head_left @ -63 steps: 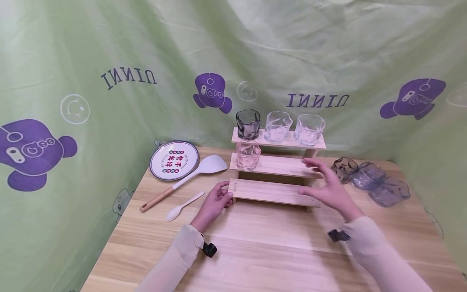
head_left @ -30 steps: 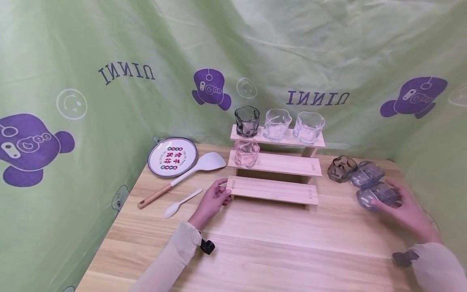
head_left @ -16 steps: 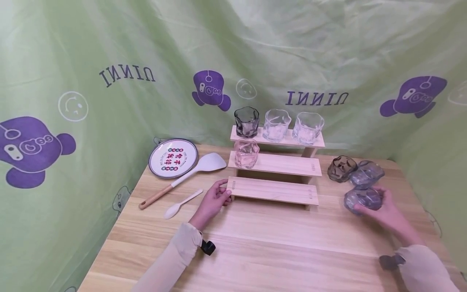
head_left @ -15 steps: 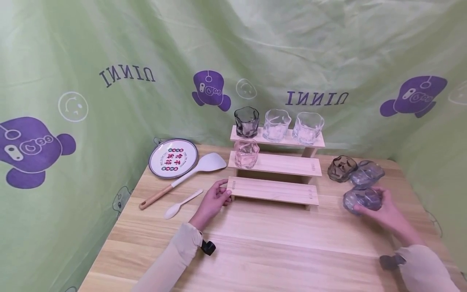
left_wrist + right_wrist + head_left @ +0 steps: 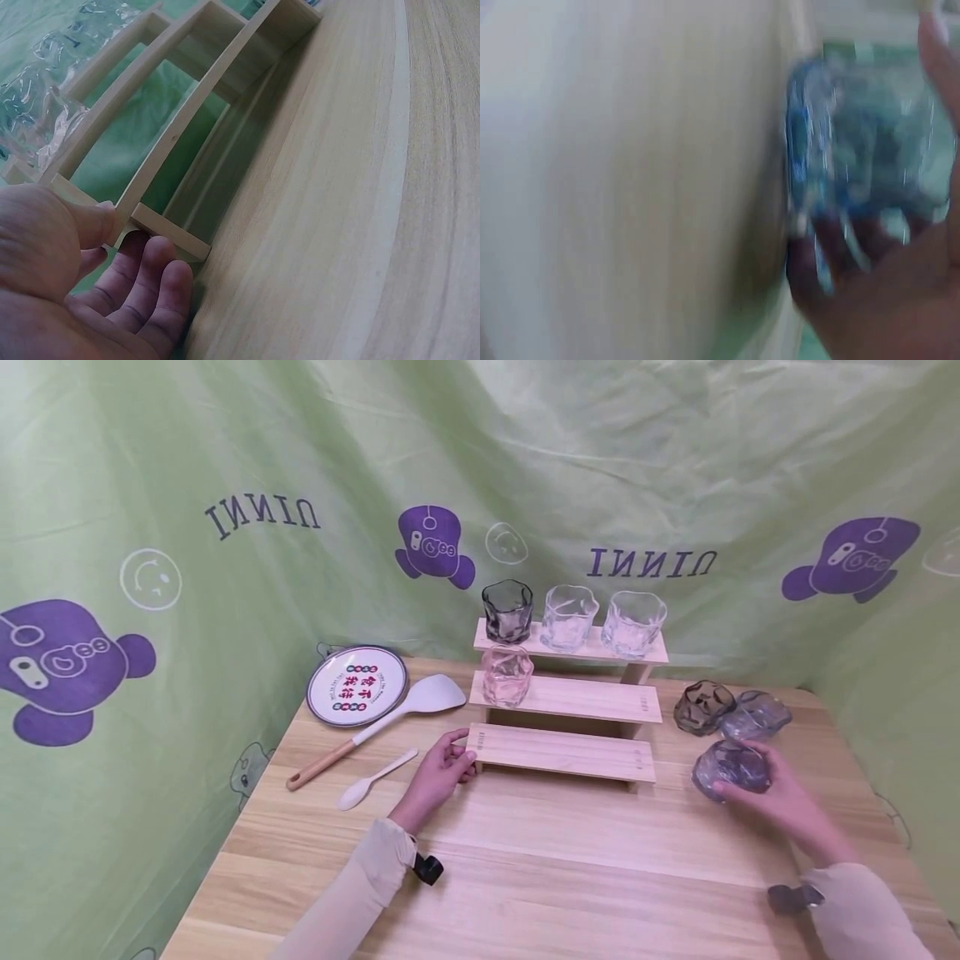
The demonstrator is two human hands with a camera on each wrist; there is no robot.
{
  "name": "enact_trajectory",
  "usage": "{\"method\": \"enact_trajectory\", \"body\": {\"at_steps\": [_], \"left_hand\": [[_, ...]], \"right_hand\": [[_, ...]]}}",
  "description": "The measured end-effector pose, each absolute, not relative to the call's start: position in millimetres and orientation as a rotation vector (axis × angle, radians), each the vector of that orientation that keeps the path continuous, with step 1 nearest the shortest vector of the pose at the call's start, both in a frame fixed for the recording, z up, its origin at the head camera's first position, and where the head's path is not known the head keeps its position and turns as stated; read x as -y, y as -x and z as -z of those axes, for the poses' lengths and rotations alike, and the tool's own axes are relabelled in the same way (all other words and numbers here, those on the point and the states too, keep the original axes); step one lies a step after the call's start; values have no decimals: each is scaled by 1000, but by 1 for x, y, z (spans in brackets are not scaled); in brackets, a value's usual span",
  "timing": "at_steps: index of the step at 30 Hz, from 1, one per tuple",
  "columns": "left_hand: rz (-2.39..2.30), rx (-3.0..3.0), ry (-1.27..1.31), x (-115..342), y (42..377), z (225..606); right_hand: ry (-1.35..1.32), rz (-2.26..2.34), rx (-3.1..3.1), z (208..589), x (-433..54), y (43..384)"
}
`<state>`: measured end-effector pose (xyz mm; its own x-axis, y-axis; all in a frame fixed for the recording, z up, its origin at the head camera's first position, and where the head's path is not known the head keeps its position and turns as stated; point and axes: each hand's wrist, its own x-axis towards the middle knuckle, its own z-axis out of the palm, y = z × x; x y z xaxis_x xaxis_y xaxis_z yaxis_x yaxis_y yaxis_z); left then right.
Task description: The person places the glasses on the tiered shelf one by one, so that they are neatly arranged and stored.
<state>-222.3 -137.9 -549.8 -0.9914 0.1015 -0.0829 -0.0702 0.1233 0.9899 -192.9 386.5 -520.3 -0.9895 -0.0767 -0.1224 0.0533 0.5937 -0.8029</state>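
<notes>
A three-step wooden shelf [image 5: 562, 753] stands mid-table. My left hand [image 5: 441, 774] pinches the left end of its lowest step; in the left wrist view the thumb lies on the board's end and the fingers curl beneath. My right hand [image 5: 783, 802] grips a bluish glass tumbler [image 5: 731, 771], right of the shelf; the right wrist view shows this tumbler [image 5: 870, 142] blurred between thumb and fingers. On the top step stand a dark grey glass [image 5: 507, 612] and two clear glasses [image 5: 570, 620]. A pink glass [image 5: 507, 678] sits at the left of the middle step.
Behind the right hand, a brown glass [image 5: 703, 707] and another bluish glass [image 5: 756, 716] rest on the table. To the left lie a round plate [image 5: 356, 685], a spatula [image 5: 431, 695] with a wooden handle and a white spoon [image 5: 360, 791]. Green curtain surrounds the table.
My right hand has gone from the shelf to the nearest bluish tumbler, taken hold of it and moved it left, away from the other glasses. The left hand keeps its place.
</notes>
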Motion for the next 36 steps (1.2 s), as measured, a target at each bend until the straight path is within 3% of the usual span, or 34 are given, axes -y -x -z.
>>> {"method": "enact_trajectory", "body": {"at_steps": [32, 36], "left_hand": [[-2011, -2247, -24, 136, 223, 547], [-2028, -2221, -24, 133, 215, 529]], "right_hand": [[5, 1453, -2677, 529, -380, 199], [-57, 1439, -2683, 527, -377, 199]]}}
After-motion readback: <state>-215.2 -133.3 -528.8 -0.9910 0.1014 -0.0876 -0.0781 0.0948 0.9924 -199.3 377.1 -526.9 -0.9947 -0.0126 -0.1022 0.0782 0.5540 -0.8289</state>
